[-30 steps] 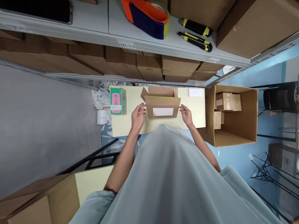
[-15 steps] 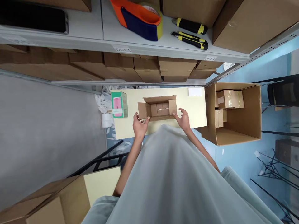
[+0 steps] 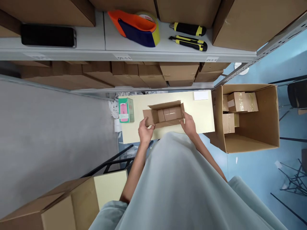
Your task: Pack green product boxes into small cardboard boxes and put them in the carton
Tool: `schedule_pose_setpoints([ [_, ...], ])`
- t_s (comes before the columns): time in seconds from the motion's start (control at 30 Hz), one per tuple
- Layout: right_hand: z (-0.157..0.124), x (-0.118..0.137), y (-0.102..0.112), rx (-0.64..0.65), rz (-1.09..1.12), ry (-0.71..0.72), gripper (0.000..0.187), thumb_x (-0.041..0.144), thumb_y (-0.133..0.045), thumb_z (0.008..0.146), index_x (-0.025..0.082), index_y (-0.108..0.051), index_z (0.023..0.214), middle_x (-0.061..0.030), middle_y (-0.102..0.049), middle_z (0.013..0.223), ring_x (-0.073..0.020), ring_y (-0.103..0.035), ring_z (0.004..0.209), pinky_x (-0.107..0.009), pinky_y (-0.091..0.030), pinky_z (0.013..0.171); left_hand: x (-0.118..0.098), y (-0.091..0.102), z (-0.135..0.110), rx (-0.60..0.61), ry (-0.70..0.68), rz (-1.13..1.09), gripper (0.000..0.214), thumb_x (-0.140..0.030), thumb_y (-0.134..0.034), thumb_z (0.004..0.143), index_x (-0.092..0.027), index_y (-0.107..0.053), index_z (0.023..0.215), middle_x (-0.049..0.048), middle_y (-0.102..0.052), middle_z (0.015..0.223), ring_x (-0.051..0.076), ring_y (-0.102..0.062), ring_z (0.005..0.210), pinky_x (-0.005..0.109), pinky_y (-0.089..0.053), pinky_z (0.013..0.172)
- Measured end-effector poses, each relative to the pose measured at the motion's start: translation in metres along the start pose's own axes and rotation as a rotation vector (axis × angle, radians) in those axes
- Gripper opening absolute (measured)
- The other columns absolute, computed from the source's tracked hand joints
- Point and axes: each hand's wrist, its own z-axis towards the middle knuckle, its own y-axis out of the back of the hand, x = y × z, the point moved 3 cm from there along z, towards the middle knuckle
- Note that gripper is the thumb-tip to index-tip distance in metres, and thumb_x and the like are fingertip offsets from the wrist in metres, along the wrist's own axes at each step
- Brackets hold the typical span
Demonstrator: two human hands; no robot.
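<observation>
A small open cardboard box sits on the pale yellow tabletop, its inside facing up. At its left end, the fingers and thumb of my left hand close around the near corner, by the left flap, which sticks outward. My right hand grips the right end, fingers on the right flap, now standing steeply. To the left stands a green box with a pink picture. A white card lies at the table's far right.
A large open carton holding several small boxes stands right of the table. Above, the shelf bears a phone, a tape dispenser and two utility knives. Another carton is at lower left.
My right hand has closed on the right end and raised the flap that lay over the opening. The box sits slightly turned. My left hand stays at the left corner; the view has shifted.
</observation>
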Motion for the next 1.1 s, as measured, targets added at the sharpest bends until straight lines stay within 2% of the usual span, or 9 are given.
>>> schedule_pose_setpoints([
  [0.13,-0.004,-0.016,0.011,0.028,0.079,-0.046,0.071,0.031,-0.059,0.107,0.033,-0.048,0.177,-0.0119,-0.064,0.169,-0.0378,-0.075,0.134,-0.064,-0.063,0.116,-0.006,-0.010,-0.025,-0.055,0.033,-0.071,0.063,-0.020,-0.076,0.089,-0.023,-0.069,0.151,0.0159,-0.067,0.158,0.031,-0.074,0.135,0.044,-0.068,0.111],
  [0.23,-0.001,-0.021,0.014,0.052,0.089,-0.016,0.073,0.034,-0.058,0.106,0.031,-0.047,0.178,-0.0120,-0.055,0.178,-0.0366,-0.079,0.124,-0.063,-0.066,0.112,-0.013,-0.018,-0.040,-0.089,0.062,-0.069,0.061,-0.017,-0.075,0.088,-0.023,-0.071,0.149,0.0147,-0.069,0.158,0.030,-0.077,0.127,0.044,-0.069,0.109],
  [0.33,-0.007,-0.023,0.017,0.052,0.073,0.017,0.071,0.042,-0.061,0.107,0.032,-0.051,0.176,-0.0122,-0.060,0.174,-0.0376,-0.079,0.124,-0.061,-0.067,0.109,-0.014,-0.019,-0.051,-0.118,0.092,-0.074,0.062,-0.015,-0.076,0.086,-0.021,-0.072,0.148,0.0148,-0.069,0.159,0.028,-0.081,0.114,0.043,-0.069,0.106],
  [0.53,-0.048,-0.014,0.019,-0.010,0.001,-0.044,0.071,0.052,-0.064,0.107,0.026,-0.057,0.172,-0.0153,-0.070,0.163,-0.0327,-0.083,0.110,-0.049,-0.070,0.098,-0.004,0.001,-0.071,-0.186,0.059,-0.093,0.057,-0.018,-0.078,0.087,-0.021,-0.074,0.144,0.0122,-0.074,0.153,0.024,-0.082,0.105,0.040,-0.067,0.105],
  [0.67,-0.068,0.011,-0.001,-0.003,-0.030,0.022,0.074,0.053,-0.066,0.105,0.021,-0.060,0.171,-0.0175,-0.067,0.167,-0.0299,-0.084,0.107,-0.045,-0.068,0.101,0.020,0.028,-0.099,-0.290,0.031,-0.128,0.057,-0.017,-0.079,0.087,-0.022,-0.074,0.144,0.0123,-0.074,0.152,0.026,-0.083,0.106,0.043,-0.067,0.108],
  [0.77,-0.081,0.042,-0.035,0.050,-0.074,0.133,0.079,0.055,-0.069,0.101,0.018,-0.059,0.170,-0.0201,-0.070,0.163,-0.0303,-0.084,0.106,-0.046,-0.067,0.102,0.057,0.060,-0.137,-0.373,0.049,-0.208,0.061,-0.015,-0.079,0.086,-0.022,-0.073,0.146,0.0131,-0.073,0.153,0.026,-0.082,0.106,0.042,-0.069,0.103],
  [0.83,-0.094,0.068,-0.068,0.102,-0.108,0.218,0.081,0.057,-0.069,0.100,0.017,-0.059,0.170,-0.0208,-0.074,0.157,-0.0310,-0.083,0.106,-0.047,-0.067,0.102,0.090,0.087,-0.172,-0.446,0.080,-0.256,0.063,-0.014,-0.079,0.086,-0.022,-0.071,0.148,0.0131,-0.071,0.155,0.026,-0.082,0.110,0.040,-0.070,0.100],
  [1.0,-0.147,0.138,-0.178,0.305,-0.171,0.464,0.085,0.062,-0.069,0.099,0.015,-0.059,0.170,-0.0213,-0.076,0.153,-0.0322,-0.083,0.109,-0.047,-0.067,0.101,0.191,0.156,-0.283,-0.690,0.238,-0.266,0.064,-0.016,-0.079,0.087,-0.023,-0.070,0.150,0.0124,-0.071,0.157,0.028,-0.080,0.122,0.042,-0.068,0.108],
  [1.1,-0.189,0.174,-0.247,0.471,-0.231,0.618,0.081,0.060,-0.069,0.101,0.016,-0.060,0.169,-0.0206,-0.077,0.151,-0.0316,-0.084,0.108,-0.048,-0.068,0.103,0.247,0.182,-0.354,-0.815,0.380,-0.259,0.062,-0.018,-0.079,0.088,-0.023,-0.070,0.149,0.0123,-0.071,0.156,0.031,-0.078,0.131,0.044,-0.065,0.115],
])
